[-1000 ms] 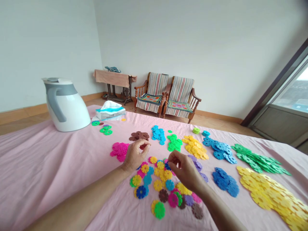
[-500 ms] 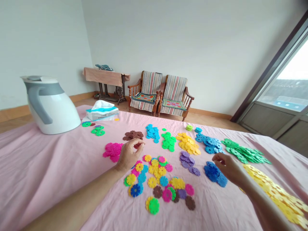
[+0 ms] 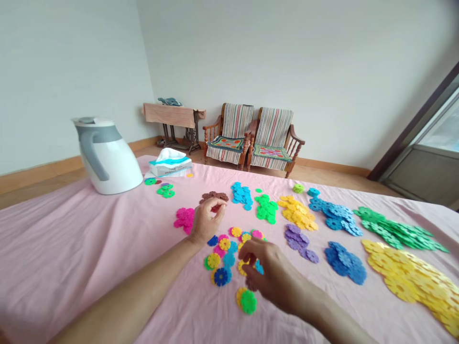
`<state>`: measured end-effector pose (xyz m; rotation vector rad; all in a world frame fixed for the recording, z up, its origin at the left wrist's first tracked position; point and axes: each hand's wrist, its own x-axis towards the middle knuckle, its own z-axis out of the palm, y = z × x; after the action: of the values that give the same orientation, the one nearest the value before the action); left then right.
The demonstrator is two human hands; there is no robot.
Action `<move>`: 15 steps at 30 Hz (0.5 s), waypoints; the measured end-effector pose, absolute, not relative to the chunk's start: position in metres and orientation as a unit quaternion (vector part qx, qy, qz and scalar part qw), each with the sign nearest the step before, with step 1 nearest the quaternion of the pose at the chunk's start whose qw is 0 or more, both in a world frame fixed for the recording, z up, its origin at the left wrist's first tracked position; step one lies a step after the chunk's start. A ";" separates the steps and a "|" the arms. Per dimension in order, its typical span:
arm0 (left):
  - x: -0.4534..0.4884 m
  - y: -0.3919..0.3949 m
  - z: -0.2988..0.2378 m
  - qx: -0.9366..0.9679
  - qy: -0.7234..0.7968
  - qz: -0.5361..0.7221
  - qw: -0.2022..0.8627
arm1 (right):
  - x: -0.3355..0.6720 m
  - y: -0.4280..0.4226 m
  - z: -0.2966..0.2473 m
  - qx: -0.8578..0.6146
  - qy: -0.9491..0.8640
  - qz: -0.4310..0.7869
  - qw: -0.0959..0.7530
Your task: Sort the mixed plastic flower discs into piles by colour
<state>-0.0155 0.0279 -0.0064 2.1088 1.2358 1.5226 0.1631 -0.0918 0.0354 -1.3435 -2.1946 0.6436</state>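
Note:
My left hand [image 3: 207, 220] hovers just in front of the brown flower-shaped discs [image 3: 219, 196], thumb and fingertips drawn together. Whatever they may pinch is too small to make out. To its left lies a pile of pink discs [image 3: 184, 219]. My right hand [image 3: 270, 272] reaches over the mixed-colour discs [image 3: 229, 258], its thumb and forefinger apart, nothing seen between them; it hides part of that pile. A green disc [image 3: 248, 302] overlaps a yellow one nearest me. Purple discs [image 3: 297, 239] and dark blue discs [image 3: 344, 262] lie to the right of this hand.
Light blue [image 3: 241, 195], bright green [image 3: 266, 209], yellow-orange [image 3: 297, 212], blue [image 3: 333, 214] and dark green [image 3: 394, 226] piles line the far side. A long yellow pile [image 3: 409, 277] lies right. A white jug [image 3: 116, 167] and tissue box [image 3: 171, 166] stand on the pink cloth [image 3: 118, 248].
My right hand has moved left from the dark blue discs to above the mixed pile, its thumb and forefinger now apart. My left hand stays near the brown discs. The view has turned left.

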 end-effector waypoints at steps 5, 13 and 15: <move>-0.016 0.030 -0.009 0.720 0.430 0.528 0.134 | 0.128 -0.096 0.026 -0.463 -0.831 0.249 0.184; -0.017 0.031 -0.009 0.721 0.434 0.523 0.136 | 0.127 -0.086 0.020 -0.495 -0.800 0.276 0.196; -0.017 0.031 -0.008 0.720 0.434 0.524 0.135 | 0.128 -0.081 0.020 -0.491 -0.799 0.274 0.215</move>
<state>-0.0167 0.0309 -0.0083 2.0874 1.2576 1.5173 0.1285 -0.0815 0.0202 -1.3617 -2.2145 0.7601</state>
